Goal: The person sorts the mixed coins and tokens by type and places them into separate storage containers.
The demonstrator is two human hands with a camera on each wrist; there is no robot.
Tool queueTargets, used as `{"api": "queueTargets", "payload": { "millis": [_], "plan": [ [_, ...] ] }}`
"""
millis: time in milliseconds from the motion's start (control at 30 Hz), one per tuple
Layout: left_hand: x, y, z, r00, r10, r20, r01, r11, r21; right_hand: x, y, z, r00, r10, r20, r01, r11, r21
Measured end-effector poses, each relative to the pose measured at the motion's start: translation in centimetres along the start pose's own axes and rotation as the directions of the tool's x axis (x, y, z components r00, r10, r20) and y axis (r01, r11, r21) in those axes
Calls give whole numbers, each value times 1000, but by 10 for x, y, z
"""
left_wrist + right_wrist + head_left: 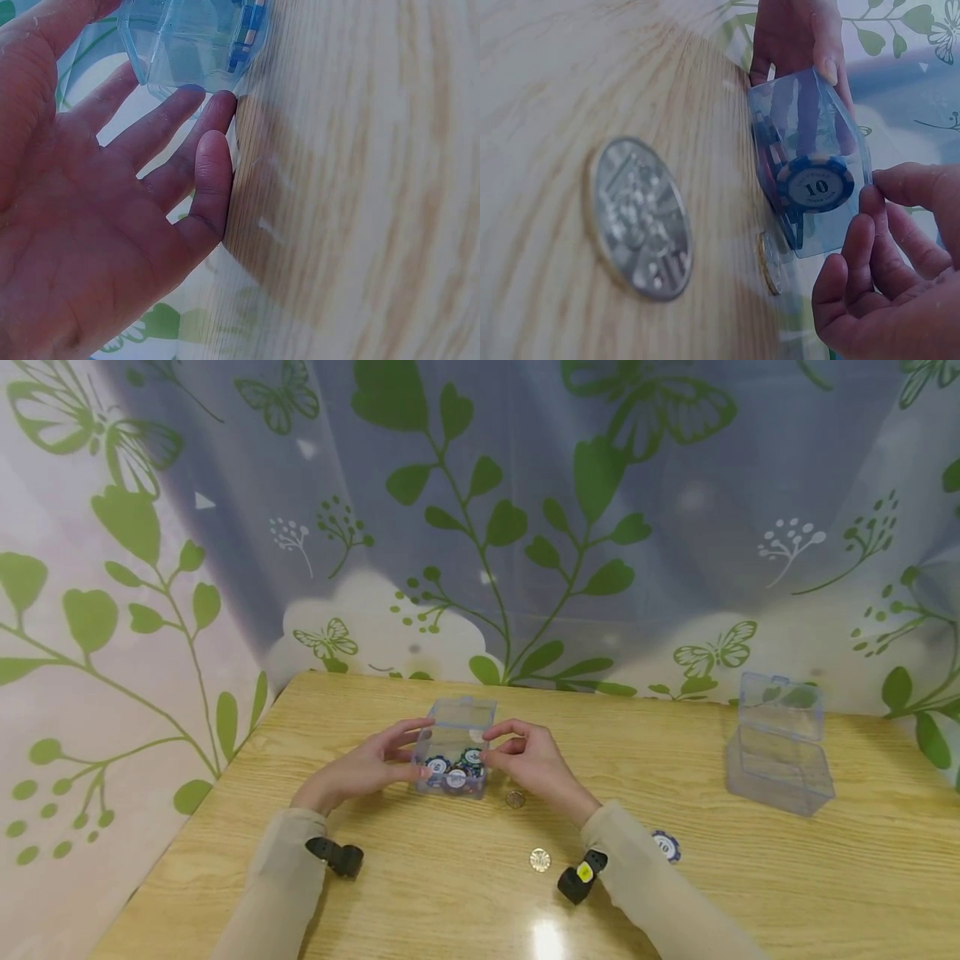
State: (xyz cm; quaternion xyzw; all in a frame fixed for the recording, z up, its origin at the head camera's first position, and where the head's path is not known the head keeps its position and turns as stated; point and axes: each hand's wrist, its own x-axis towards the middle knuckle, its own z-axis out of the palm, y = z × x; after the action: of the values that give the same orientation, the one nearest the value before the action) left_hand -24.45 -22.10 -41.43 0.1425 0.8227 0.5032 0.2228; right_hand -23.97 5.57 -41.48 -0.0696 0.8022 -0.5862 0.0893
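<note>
A small clear plastic box (459,727) stands mid-table with several blue and white chips (455,770) inside. My left hand (411,750) holds its left side, thumb low in front and fingers reaching along the top. My right hand (491,747) pinches the box's right edge with curled fingertips. In the left wrist view the left hand (187,127) has its fingers nearly straight against the box (187,37). The right wrist view shows the right hand (877,195) at the edge of the box (810,127), where a chip marked 10 (816,184) leans on the wall.
Two coins (515,799) (539,859) lie on the wooden table (420,893) near my right wrist. A loose chip (666,845) sits by the right sleeve. A second clear box (780,760) with its lid up stands at the far right. Leaf-printed curtains hang behind.
</note>
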Motion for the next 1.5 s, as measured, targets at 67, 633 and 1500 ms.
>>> {"api": "queueTargets", "payload": {
  "millis": [67, 633, 1500],
  "plan": [
    [0, 0, 0, 1000, -3, -1, 3, 1000, -2, -1, 0, -1, 1000, 3, 0, -3, 1000, -2],
    [-1, 0, -1, 999, 35, 13, -35, 999, 15, -26, -5, -23, 932, -310, 188, 362, 836, -412],
    [-3, 1, 0, 1000, 19, 20, -18, 1000, -7, -59, 7, -63, 858, -435, 271, 488, 531, -693]
  ]
}}
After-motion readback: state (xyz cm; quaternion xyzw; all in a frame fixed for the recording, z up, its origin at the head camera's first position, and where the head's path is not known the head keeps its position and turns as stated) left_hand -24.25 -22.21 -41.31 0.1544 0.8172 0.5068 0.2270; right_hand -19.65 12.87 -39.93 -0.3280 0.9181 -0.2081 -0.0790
